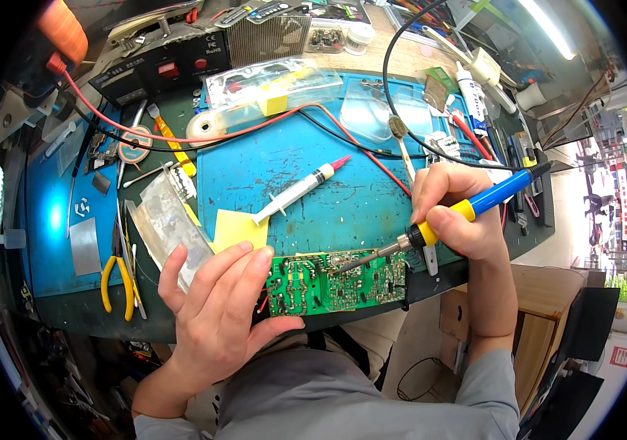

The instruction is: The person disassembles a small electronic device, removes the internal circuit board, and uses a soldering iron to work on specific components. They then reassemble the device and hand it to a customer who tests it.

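A green circuit board (306,290) lies at the front edge of the blue mat, its soldered side up. My left hand (218,293) grips its left end, thumb along the near edge and fingers over the far side. In my right hand (460,213) is a blue and yellow soldering iron (484,199), held like a pen. Its metal tip points down-left and meets or hovers just over the middle of the board; contact cannot be made out. Beyond the board lie a yellow paper square (242,230) and a syringe (302,192) with a pink tip.
Red and black cables (255,130) cross the blue mat (255,169). Pliers with yellow handles (117,282) and a clear plastic bag (170,220) lie left. A clear plastic box (277,88) stands behind. Brushes, a white tube (471,99) and several tools crowd the right side.
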A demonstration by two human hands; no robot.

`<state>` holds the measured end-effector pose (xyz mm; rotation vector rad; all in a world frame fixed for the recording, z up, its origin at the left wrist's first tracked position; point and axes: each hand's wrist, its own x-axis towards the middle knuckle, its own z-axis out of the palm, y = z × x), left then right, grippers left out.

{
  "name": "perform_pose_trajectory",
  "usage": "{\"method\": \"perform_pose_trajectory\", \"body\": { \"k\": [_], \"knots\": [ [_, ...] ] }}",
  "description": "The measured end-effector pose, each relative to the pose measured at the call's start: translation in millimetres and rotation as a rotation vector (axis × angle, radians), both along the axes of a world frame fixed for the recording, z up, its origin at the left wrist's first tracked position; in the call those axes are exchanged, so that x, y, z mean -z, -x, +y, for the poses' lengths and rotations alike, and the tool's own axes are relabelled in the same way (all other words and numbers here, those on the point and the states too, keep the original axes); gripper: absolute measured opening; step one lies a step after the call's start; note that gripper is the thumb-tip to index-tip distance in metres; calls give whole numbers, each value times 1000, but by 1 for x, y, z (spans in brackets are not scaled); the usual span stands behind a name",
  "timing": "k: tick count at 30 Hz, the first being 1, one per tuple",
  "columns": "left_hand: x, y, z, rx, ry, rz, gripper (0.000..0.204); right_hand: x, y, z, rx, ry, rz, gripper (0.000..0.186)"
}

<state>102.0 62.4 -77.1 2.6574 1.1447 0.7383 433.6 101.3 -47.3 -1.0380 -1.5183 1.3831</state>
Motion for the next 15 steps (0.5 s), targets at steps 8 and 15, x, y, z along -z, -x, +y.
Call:
{"method": "perform_pose_trajectory", "body": {
  "k": [8, 15],
  "knots": [
    [0, -1, 1, 1, -6, -3, 87, 5, -3, 0, -51, -29, 44, 10],
    [0, 0, 0, -5, -3, -9, 89, 2, -1, 1, -69, -40, 43, 8]
  ]
}}
